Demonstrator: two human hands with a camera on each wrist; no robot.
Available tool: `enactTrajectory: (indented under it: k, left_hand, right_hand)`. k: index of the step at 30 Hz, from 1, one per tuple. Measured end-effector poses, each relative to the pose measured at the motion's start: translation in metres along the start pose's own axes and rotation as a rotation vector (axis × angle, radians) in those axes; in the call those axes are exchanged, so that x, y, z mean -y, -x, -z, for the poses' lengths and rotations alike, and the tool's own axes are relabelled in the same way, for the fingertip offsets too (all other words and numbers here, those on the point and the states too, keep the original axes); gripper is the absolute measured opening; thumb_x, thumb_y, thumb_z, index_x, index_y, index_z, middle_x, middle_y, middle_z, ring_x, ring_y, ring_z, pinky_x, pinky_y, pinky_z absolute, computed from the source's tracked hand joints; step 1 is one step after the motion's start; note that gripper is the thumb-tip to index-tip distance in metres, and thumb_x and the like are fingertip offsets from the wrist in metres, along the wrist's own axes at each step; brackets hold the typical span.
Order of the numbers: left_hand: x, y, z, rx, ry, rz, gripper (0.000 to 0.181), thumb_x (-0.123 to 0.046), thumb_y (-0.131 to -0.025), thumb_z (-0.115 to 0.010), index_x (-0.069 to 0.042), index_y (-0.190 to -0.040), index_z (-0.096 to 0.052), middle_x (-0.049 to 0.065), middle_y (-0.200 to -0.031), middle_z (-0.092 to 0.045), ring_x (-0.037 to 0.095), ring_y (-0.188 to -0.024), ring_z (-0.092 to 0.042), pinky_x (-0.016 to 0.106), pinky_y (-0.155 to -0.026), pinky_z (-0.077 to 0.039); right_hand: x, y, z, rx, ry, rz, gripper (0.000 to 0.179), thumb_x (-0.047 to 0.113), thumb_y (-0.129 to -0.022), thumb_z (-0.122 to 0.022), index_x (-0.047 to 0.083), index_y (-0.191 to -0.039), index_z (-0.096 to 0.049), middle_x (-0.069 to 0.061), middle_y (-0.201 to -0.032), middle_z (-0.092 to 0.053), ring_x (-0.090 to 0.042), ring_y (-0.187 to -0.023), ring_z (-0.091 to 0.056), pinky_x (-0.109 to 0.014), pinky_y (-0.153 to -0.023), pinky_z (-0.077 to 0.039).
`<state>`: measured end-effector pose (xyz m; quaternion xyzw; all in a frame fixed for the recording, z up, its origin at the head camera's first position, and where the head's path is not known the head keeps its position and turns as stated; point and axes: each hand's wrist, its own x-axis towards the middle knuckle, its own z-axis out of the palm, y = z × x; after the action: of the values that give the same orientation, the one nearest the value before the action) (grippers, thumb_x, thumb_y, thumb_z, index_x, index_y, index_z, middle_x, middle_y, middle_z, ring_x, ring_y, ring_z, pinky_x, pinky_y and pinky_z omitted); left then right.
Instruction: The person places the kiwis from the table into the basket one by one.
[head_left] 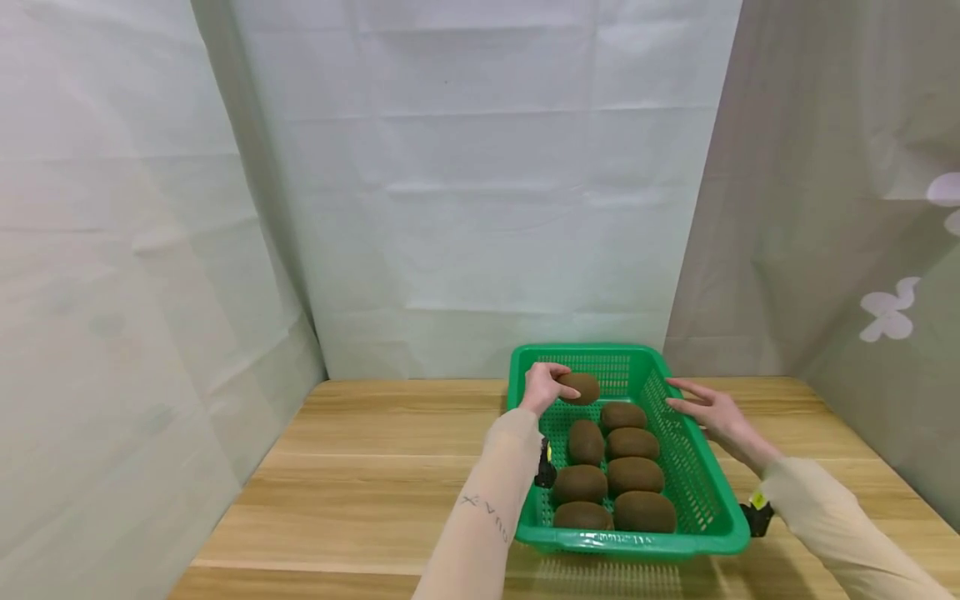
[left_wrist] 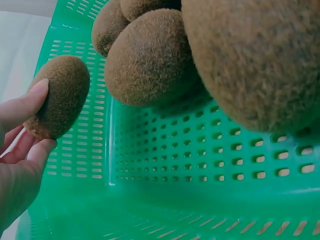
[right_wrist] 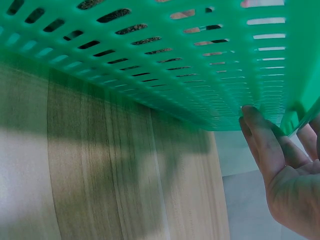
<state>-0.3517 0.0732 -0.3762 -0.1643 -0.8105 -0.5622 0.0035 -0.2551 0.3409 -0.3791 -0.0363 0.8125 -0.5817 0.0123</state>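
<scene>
My left hand (head_left: pixel 542 388) pinches a brown fuzzy kiwi (head_left: pixel 581 388) between thumb and fingers, over the far left part of a green plastic basket (head_left: pixel 633 543). In the left wrist view the held kiwi (left_wrist: pixel 62 95) is tilted, with the basket's slotted wall behind it. Several more kiwis (head_left: pixel 635 475) lie in the basket in two rough rows. My right hand (head_left: pixel 718 414) is at the basket's right rim, fingers fairly straight. The right wrist view shows fingertips (right_wrist: pixel 252 115) right at the outside of the slotted wall, with other fingers up by the rim.
The basket stands on a wood-grain table (head_left: pixel 375 467), towards its right side. A pale sheet (head_left: pixel 480 208) hangs behind the table, with more sheeting on the left and a greyer curtain (head_left: pixel 840 250) with flower shapes on the right.
</scene>
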Motion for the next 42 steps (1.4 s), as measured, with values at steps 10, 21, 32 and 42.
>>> enactTrajectory:
  k: [10, 21, 32, 42]
  left_hand:
    - [0.006, 0.001, -0.006, -0.035, -0.024, 0.08, 0.039, 0.005, -0.067, -0.076, 0.004, -0.104, -0.065, 0.01, -0.099, -0.063, 0.026, -0.099, -0.055, 0.031, -0.078, -0.047]
    - [0.007, 0.002, -0.012, 0.001, -0.088, 0.127, 0.042, 0.007, -0.064, -0.078, 0.004, -0.104, -0.065, 0.012, -0.099, -0.062, 0.029, -0.099, -0.054, 0.033, -0.075, -0.049]
    - [0.01, -0.001, -0.011, 0.035, -0.172, 0.144, 0.04, 0.006, -0.062, -0.079, 0.002, -0.1, -0.068, 0.008, -0.095, -0.062, 0.028, -0.096, -0.054, 0.031, -0.071, -0.05]
    - [0.017, -0.003, -0.002, -0.021, -0.182, 0.235, 0.037, 0.011, -0.058, -0.08, 0.002, -0.092, -0.069, 0.01, -0.09, -0.061, 0.028, -0.088, -0.056, 0.03, -0.066, -0.051]
  right_hand:
    - [-0.001, 0.001, 0.0, -0.011, -0.003, -0.009, 0.067, 0.031, -0.089, -0.059, 0.003, -0.142, -0.027, -0.028, -0.139, -0.022, -0.044, -0.119, -0.033, -0.042, -0.081, -0.046]
    - [-0.001, 0.003, 0.002, -0.017, -0.007, -0.012, 0.067, 0.03, -0.089, -0.058, 0.002, -0.141, -0.027, -0.029, -0.138, -0.025, -0.042, -0.117, -0.036, -0.039, -0.077, -0.048]
    - [0.001, 0.002, 0.001, 0.0, -0.007, -0.006, 0.067, 0.03, -0.09, -0.058, 0.003, -0.142, -0.026, -0.03, -0.138, -0.024, -0.043, -0.117, -0.036, -0.04, -0.078, -0.047]
    - [0.002, -0.005, -0.003, 0.022, 0.012, -0.006, 0.069, 0.033, -0.089, -0.058, 0.005, -0.142, -0.025, -0.029, -0.139, -0.021, -0.041, -0.117, -0.036, -0.039, -0.079, -0.047]
